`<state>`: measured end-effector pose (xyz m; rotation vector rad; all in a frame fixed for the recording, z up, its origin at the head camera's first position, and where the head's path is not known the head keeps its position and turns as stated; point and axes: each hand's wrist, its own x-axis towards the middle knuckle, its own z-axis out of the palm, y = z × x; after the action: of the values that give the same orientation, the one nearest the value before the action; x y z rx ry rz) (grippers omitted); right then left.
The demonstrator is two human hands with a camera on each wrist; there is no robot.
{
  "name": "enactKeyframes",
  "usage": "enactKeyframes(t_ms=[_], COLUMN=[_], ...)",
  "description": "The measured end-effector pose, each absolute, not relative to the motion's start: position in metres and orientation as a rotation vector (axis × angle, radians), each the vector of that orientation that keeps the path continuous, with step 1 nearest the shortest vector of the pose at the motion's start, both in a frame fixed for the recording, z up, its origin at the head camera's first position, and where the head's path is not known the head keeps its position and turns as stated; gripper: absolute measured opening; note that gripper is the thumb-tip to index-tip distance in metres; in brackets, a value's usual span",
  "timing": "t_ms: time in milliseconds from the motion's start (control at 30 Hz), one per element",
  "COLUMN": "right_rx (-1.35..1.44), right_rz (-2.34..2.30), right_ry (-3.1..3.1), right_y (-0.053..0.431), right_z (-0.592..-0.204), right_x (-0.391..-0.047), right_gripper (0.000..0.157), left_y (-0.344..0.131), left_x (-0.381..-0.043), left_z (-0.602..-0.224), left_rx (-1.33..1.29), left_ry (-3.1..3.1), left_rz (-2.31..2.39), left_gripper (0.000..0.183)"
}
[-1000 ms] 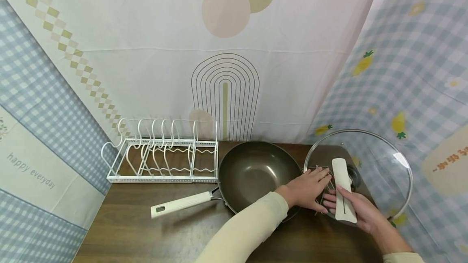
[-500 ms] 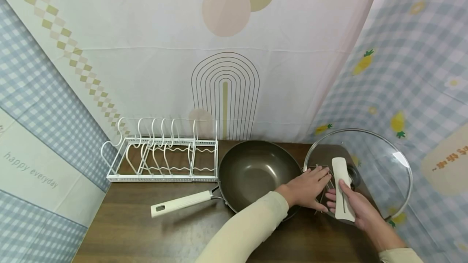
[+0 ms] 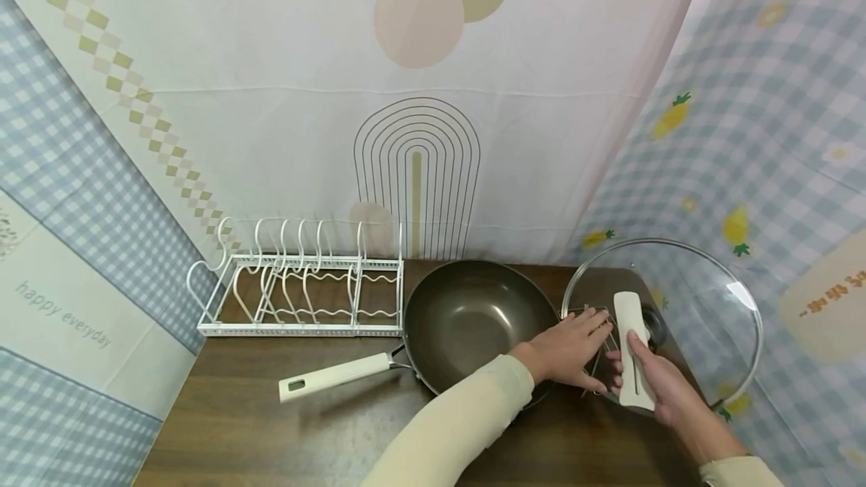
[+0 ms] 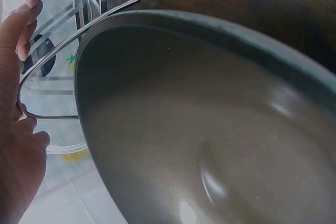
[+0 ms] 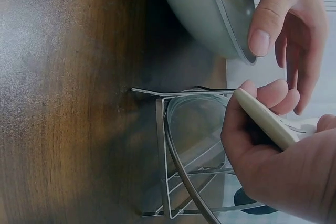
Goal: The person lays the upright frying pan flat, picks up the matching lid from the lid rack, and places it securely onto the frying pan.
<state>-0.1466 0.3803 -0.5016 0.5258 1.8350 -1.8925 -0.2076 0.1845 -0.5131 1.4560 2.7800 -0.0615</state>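
Note:
A large glass lid [image 3: 704,299] with a metal rim and a long cream handle stands on edge in a wire lid stand [image 5: 164,166] at the table's right. My right hand [image 3: 666,389] grips the lid's handle [image 3: 633,352], thumb on its face and fingers curled behind it. My left hand [image 3: 567,350] reaches over the wok's right side, its fingers extended and touching the top of the wire stand; the thumb is held apart. Part of the stand is hidden behind both hands.
A dark wok [image 3: 473,314] with a cream handle [image 3: 334,378] sits mid-table beside the stand. Left of it is a white wire rack [image 3: 301,333] with curved dividers. Patterned cloth [image 3: 271,96] hangs at the back and both sides of the wooden table [image 3: 271,442].
My right fingers have drawn in closer around the lid's handle, whose lower end has shifted slightly up and left. The left hand, lid stand and wok stay put.

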Motion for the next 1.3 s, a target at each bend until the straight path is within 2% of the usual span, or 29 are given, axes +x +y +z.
enactKeyframes(t_ms=[700, 1300], right_rx=[0.439, 0.534], right_rz=[-1.942, -1.826], right_ry=[1.798, 2.104], right_y=[0.379, 0.370], right_z=[-0.503, -0.507], right_x=[-0.147, -0.142], right_gripper=[0.057, 0.060], left_y=[0.185, 0.185], left_x=[-0.208, -0.206], left_z=[-0.514, -0.513], left_rx=[1.444, 1.451], left_ry=[2.791, 2.782], left_rz=[-0.064, -0.055], left_gripper=[0.107, 0.107])
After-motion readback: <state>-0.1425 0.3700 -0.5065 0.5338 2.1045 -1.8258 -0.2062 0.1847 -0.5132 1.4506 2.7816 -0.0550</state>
